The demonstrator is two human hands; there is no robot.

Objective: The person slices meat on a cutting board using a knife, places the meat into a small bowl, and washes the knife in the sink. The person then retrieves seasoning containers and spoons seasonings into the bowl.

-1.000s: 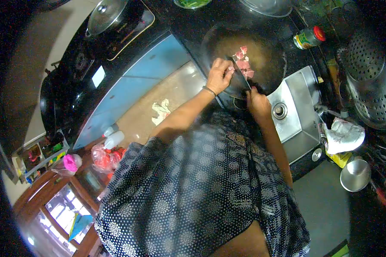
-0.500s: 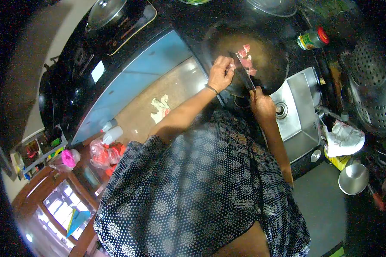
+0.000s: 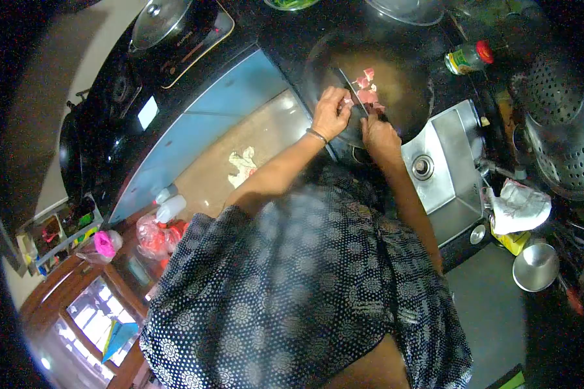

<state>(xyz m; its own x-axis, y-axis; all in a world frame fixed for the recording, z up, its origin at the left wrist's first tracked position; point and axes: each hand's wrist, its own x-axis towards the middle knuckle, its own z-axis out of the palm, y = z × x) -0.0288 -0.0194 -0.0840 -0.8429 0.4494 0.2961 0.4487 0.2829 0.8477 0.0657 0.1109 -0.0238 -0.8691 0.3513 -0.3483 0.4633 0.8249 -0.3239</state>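
Observation:
On the round wooden chopping board (image 3: 402, 74) lie several pieces of pink raw meat (image 3: 368, 96). My right hand (image 3: 381, 139) is closed around the handle of a knife (image 3: 353, 87), whose blade slants away to the upper left, between the loose pieces and my left hand. With fingers bent together, my left hand (image 3: 331, 115) pinches a piece of meat (image 3: 348, 103) at the board's left side. The blade is right beside that piece; whether its edge touches the board cannot be made out.
A steel sink (image 3: 451, 175) is right of the board, with a cloth (image 3: 520, 206) and a steel cup (image 3: 536, 267) beyond it. A red-lidded jar (image 3: 468, 58) stands at the upper right. Perforated steel containers (image 3: 558, 129) are at far right, a lidded pot (image 3: 161, 24) at upper left.
The knife and my right hand have moved left and slightly up, bringing the blade to the left side of the loose meat pieces. My left hand stays nearly in place.

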